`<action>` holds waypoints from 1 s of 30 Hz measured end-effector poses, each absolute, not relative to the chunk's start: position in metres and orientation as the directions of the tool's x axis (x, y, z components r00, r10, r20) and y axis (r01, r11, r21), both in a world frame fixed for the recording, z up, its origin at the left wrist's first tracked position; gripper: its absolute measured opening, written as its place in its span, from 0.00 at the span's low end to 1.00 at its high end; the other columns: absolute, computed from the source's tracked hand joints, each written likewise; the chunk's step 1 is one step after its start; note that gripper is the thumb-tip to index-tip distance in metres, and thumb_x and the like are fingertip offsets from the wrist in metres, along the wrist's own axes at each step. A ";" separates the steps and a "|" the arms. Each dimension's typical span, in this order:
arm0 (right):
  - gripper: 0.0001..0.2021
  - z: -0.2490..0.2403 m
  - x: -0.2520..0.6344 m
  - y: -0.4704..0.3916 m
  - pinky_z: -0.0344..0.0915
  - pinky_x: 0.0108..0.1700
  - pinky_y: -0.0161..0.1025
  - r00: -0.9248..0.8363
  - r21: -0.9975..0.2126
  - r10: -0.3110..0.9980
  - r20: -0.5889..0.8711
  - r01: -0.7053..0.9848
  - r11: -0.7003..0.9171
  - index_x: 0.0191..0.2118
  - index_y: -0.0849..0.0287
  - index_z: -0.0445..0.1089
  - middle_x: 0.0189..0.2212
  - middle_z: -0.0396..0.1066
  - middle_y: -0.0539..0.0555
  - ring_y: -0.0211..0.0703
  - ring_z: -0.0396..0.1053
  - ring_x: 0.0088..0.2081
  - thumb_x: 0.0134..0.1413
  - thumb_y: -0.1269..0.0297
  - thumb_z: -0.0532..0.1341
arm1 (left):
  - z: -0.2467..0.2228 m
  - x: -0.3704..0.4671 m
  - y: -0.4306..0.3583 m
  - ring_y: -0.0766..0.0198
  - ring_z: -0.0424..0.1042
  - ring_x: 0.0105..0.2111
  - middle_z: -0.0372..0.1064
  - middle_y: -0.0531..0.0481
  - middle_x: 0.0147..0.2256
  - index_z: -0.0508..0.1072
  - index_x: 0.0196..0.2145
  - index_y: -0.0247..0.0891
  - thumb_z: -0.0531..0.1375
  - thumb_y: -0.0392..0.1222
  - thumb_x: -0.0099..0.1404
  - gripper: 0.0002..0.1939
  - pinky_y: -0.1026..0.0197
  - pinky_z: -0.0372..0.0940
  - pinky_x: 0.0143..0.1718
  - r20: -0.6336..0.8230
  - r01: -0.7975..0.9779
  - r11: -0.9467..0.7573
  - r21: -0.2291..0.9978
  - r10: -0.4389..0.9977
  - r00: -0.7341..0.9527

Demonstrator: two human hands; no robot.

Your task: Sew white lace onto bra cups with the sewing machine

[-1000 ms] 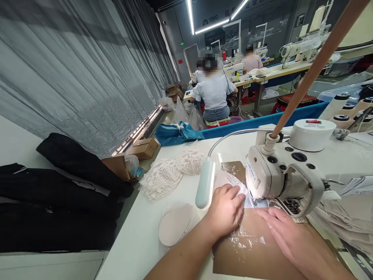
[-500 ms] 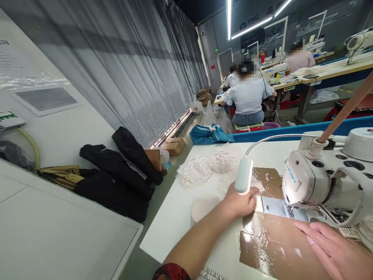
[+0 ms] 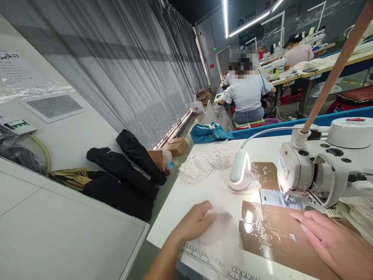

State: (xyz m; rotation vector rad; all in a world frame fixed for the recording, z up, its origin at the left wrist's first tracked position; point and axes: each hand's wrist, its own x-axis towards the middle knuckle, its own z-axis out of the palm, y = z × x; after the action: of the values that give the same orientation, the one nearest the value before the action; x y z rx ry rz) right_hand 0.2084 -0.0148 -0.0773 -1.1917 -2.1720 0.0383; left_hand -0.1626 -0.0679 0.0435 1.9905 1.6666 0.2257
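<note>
Greenish lamp [image 3: 237, 168] partly hiding lace [image 3: 254, 186], left hand [image 3: 194, 221] pinching blurred fabric [image 3: 223, 238], right hand [image 3: 330, 235] flat

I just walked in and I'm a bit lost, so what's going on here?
The person's left hand holds a motion-blurred, pale fabric piece over the near part of the white table. The right hand rests, fingers extended, on the shiny brown sheet before the sewing machine. Another pale piece lies by the lamp, near two lacy pieces. Further off, a co-worker sits facing away.
</note>
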 end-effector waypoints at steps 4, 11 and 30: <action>0.15 -0.060 0.210 -0.023 0.70 0.40 0.41 -0.405 -0.403 0.797 0.448 0.704 0.584 0.50 0.50 0.71 0.46 0.75 0.52 0.47 0.74 0.44 0.63 0.58 0.52 | 0.046 -0.100 -0.052 0.67 0.62 0.30 0.62 0.56 0.29 0.68 0.35 0.38 0.60 0.52 0.63 0.14 0.68 0.57 0.30 -0.246 0.599 -0.187 0.778 0.787 0.566; 0.14 -0.021 0.202 -0.043 0.62 0.31 0.37 -0.588 -0.511 0.757 0.285 0.575 0.639 0.33 0.54 0.72 0.26 0.70 0.51 0.42 0.68 0.30 0.66 0.62 0.51 | 0.022 -0.014 0.008 0.61 0.71 0.39 0.72 0.51 0.43 0.69 0.50 0.42 0.64 0.33 0.54 0.25 0.63 0.65 0.38 -0.148 0.582 -0.374 0.723 0.738 0.658; 0.15 -0.042 0.193 -0.033 0.71 0.36 0.42 -0.446 -0.214 0.789 0.422 0.797 0.565 0.50 0.58 0.68 0.43 0.75 0.57 0.47 0.75 0.40 0.63 0.62 0.51 | 0.015 -0.005 -0.017 0.54 0.69 0.42 0.70 0.40 0.43 0.70 0.44 0.31 0.54 0.36 0.65 0.12 0.54 0.69 0.44 0.131 0.607 -0.753 0.255 0.649 0.750</action>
State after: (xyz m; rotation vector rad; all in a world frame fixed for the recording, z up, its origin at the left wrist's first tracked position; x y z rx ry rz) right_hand 0.1927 -0.0326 -0.0418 -1.2735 -2.3228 -0.0217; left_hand -0.0046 -0.0170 0.0145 2.7519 0.9983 0.3142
